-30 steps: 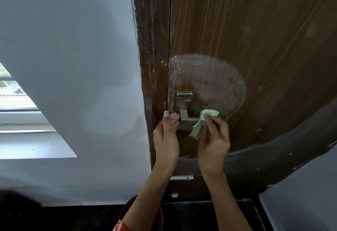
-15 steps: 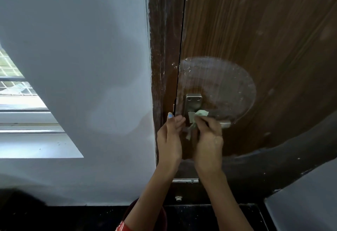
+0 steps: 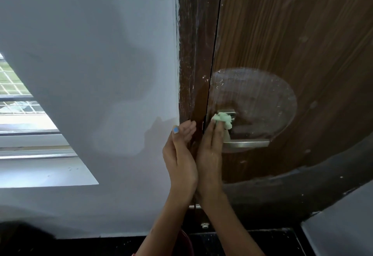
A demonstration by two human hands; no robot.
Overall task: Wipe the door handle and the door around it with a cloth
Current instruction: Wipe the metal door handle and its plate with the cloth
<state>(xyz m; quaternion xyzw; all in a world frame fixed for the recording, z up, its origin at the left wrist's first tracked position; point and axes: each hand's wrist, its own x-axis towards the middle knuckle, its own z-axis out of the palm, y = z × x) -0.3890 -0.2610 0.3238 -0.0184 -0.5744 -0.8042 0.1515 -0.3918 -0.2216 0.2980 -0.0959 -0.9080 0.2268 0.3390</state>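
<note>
The right hand presses a crumpled green cloth on the door handle plate, while the left hand rests with relaxed fingers on the door frame.

Pale grey wall left of the grip; daylit barred window far left; dark speckled floor below.

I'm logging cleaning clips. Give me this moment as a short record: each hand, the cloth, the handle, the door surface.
right hand: presses the cloth against the handle's plate
left hand: fingers straight, resting on the door frame, holding nothing
cloth: pale green, crumpled
handle: metal lever, pointing right, bare
door: brown wood grain, hazy round smear around the handle
</note>
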